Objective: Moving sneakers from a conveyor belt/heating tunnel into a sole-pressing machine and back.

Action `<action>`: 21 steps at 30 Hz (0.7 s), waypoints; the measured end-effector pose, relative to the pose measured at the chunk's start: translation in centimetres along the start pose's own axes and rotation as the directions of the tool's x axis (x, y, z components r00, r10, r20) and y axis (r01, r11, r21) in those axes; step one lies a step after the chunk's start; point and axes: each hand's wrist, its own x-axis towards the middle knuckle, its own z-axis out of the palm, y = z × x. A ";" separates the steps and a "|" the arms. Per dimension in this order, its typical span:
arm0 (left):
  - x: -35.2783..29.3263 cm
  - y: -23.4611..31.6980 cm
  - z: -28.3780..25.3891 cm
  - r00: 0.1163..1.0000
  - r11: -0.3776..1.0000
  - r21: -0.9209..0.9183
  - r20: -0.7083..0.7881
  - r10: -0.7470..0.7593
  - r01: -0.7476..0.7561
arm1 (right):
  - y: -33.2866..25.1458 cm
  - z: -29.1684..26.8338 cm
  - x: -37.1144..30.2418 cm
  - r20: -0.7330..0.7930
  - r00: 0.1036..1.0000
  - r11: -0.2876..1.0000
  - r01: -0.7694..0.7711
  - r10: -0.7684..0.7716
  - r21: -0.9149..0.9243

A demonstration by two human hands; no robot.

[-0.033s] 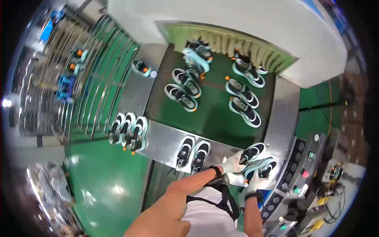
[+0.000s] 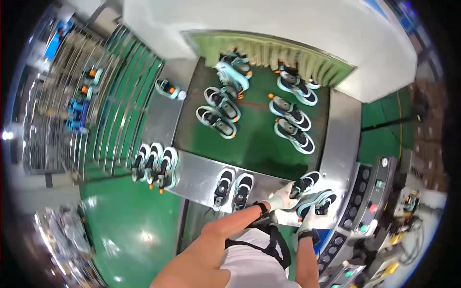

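My gloved left hand [image 2: 282, 198] is closed around the heel end of a black sneaker [image 2: 307, 181] with a white and mint sole. Just to the right, my gloved right hand [image 2: 314, 220] grips a second sneaker [image 2: 318, 200], tilted so that its grey-mint sole side shows. Both shoes are over the right end of the metal ledge [image 2: 197, 170], close beside each other. Left of my left hand, two matching sneakers, a left one [image 2: 224, 186] and a right one [image 2: 243, 191], rest on the ledge with toes pointing away from me.
Beyond the ledge, a green conveyor belt [image 2: 254, 144] carries several sneakers out of a curtained opening [image 2: 273, 50]. Three shoes [image 2: 166, 167] stand at the ledge's left end, beside a metal rack [image 2: 120, 105]. A control panel [image 2: 370, 206] with buttons is at right.
The whole view has shifted slightly, so the belt and its shoes appear a little further left. My hands keep hold of the same two sneakers, almost unmoved.
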 end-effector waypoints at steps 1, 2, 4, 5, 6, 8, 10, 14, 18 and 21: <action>1.5 1.2 -0.1 0.997 0.998 0.002 0.049 0.063 -0.063 | 5.0 3.4 1.4 0.017 0.992 0.846 -0.116 0.125 0.520; 1.8 0.6 -0.6 0.995 0.997 0.012 0.066 0.079 -0.080 | 2.8 3.1 0.6 0.217 0.939 0.527 -0.330 0.265 0.783; 2.2 2.2 -2.3 0.988 0.991 0.135 0.150 -0.033 0.012 | 4.3 1.5 1.7 0.350 0.874 0.517 -0.482 0.336 0.707; 2.9 3.0 -1.2 0.981 0.973 0.219 0.192 0.035 -0.078 | 4.8 -1.8 2.2 0.400 0.832 0.457 -0.548 0.385 0.700; 2.2 5.5 -1.2 0.944 0.993 0.105 0.331 0.010 -0.047 | 4.8 -4.0 1.8 0.426 0.817 0.349 -0.559 0.390 0.753; 1.6 5.2 0.4 0.953 0.951 0.226 0.263 0.149 -0.211 | 4.9 -6.6 -0.2 0.339 0.787 0.307 -0.539 0.515 0.784; -0.8 8.2 3.5 0.888 0.913 0.250 0.416 0.199 -0.322 | 5.6 -11.6 -3.1 0.366 0.754 0.253 -0.564 0.545 0.786; -6.5 11.6 12.7 0.544 0.809 0.110 0.791 0.281 -0.578 | 9.9 -18.6 -12.0 0.100 0.548 0.179 -0.433 0.831 0.884; -14.6 11.6 20.2 0.195 0.712 0.054 0.974 0.119 -0.700 | 12.7 -25.0 -22.9 -0.005 0.239 0.053 -0.194 0.971 0.980; -25.5 12.9 25.4 -0.159 0.724 -0.087 0.987 -0.031 -0.684 | 14.4 -29.9 -33.2 -0.241 -0.088 0.200 -0.328 0.967 0.923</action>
